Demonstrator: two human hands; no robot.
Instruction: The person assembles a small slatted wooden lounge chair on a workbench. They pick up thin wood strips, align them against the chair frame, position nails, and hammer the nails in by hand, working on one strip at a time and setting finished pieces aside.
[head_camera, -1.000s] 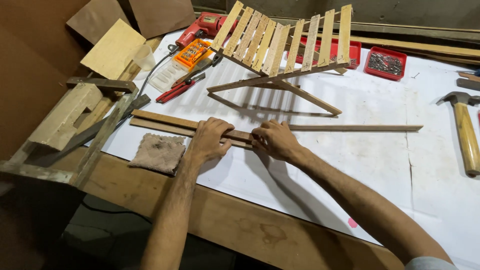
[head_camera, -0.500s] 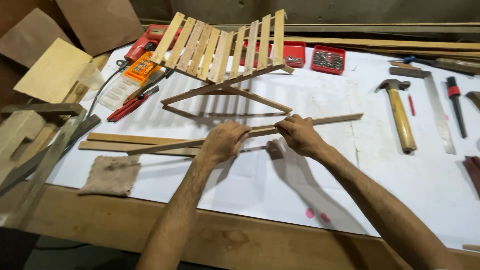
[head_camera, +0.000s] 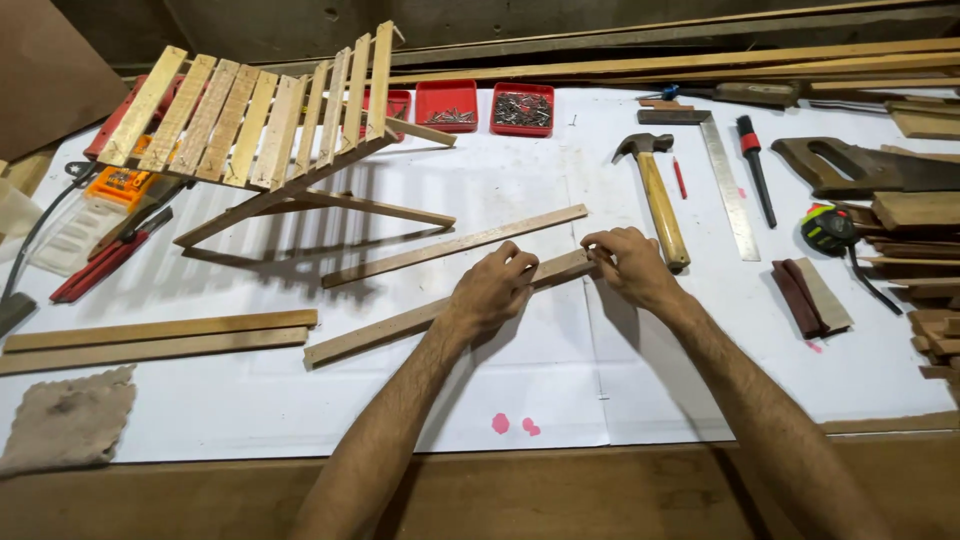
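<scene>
**Both hands on one slat, mid-bench**

We're looking down on a white-covered bench (head_camera: 700, 400) crowded with gear. Up left stands a slatted rack (head_camera: 250, 115), tilted on its legs. Behind it sit red trays (head_camera: 520, 108) of nails. To the right of our hands lies a hammer (head_camera: 655, 195), its handle tip just beside the right hand, then a steel square (head_camera: 728, 195), a saw (head_camera: 860, 168) and a tape measure (head_camera: 828, 228). Two long strips (head_camera: 160, 338) lie side by side at far left, with a rag (head_camera: 65, 420) below them. A second loose slat (head_camera: 455, 245) lies just beyond the one we hold, running parallel to it, near but apart. Nothing sits between the hands and their slat.

Now the grip. The left hand (head_camera: 490, 292) is curled over the slat (head_camera: 400, 322) about midway, fingers bent down across its top. The right hand (head_camera: 628, 265) has its fingertips closed on the slat's right end, thumb side hidden, so we cannot tell how tight the pinch is. The slat lies low on the sheet, slanting up to the right from centre-left.

Half a second back, we had this slat nearer the rack's feet with the hands higher on the bench; it has come down toward us, and our view has swung right, bringing the saw and tape into sight.
</scene>
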